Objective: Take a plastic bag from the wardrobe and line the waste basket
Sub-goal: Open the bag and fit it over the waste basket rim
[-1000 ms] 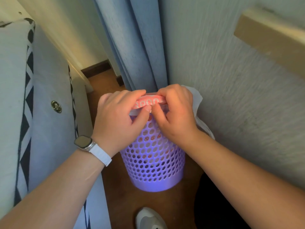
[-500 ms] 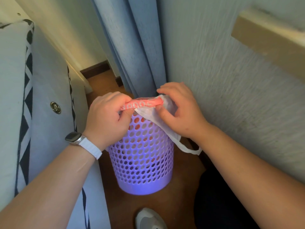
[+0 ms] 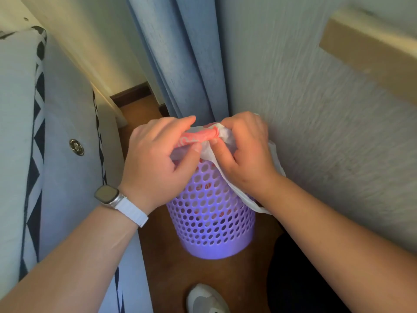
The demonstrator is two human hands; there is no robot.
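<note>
Both hands work a thin white plastic bag with red print (image 3: 203, 137) over the top of a perforated lilac plastic waste basket (image 3: 212, 218) on the wood floor. Left hand (image 3: 158, 163) & right hand (image 3: 244, 152), fingers curled tight, pinch the bunched bag betw. them; loose film hangs down the basket's right side.

Lilac perforated waste basket (image 3: 212, 224), white-and-pink plastic bag (image 3: 198, 137), blue curtain (image 3: 180, 64), white watch strap (image 3: 132, 211), brown floor (image 3: 203, 274)
</note>
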